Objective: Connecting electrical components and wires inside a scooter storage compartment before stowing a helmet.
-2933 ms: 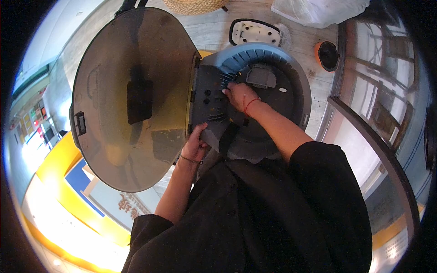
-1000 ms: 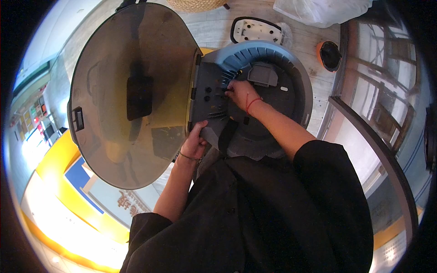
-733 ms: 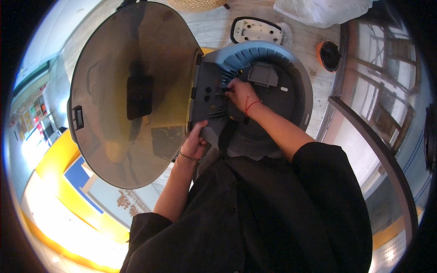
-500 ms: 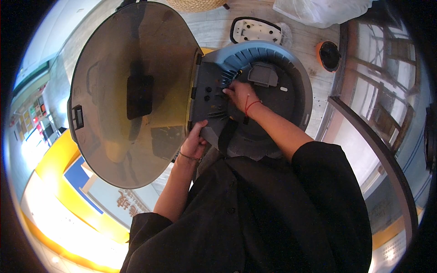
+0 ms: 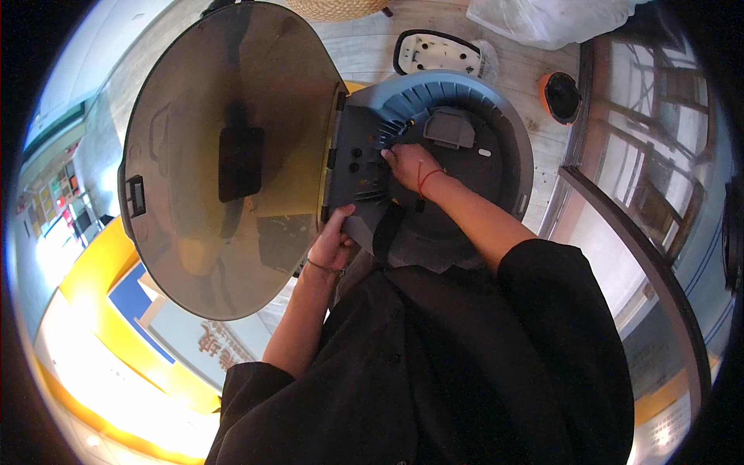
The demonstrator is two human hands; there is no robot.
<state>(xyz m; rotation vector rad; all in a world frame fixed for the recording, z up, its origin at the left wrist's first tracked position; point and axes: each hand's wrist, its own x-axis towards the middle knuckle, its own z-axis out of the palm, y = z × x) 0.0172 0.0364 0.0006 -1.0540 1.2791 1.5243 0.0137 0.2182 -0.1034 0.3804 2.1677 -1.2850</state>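
Firstly, allow for the widest part, the open smoke-tinted lid (image 5: pixel 198 167): spread to the left, joined along the hinge-side panel (image 5: pixel 358 132), it should bear no forearm load. The round grey housing (image 5: pixel 511 155) sits directly before the body, hollow exposed, a black strap (image 5: pixel 385 232) lying across its near side. Brace it with the left hand (image 5: pixel 332 244): its thumb lies over the panel's near corner; the fingers beneath are hidden, so their grip cannot be confirmed. Work with the right hand (image 5: pixel 411 165) at the panel's ribbed inner edge. Its thumb and forefinger are drawn together; whether a part lies between them cannot be told. Use short, square finger movements, as the ribs are probably easy to flex.

Beyond the housing lie a translucent plastic bag (image 5: pixel 550 23), a black-rimmed white tray (image 5: pixel 438 53) and an orange-edged black container (image 5: pixel 561 98), all clear of the hands. Inside, the raised box (image 5: pixel 449 129) restricts clearance beside the right hand. Avoid snagging the small yellow-tipped piece (image 5: pixel 410 123) just above the knuckles.
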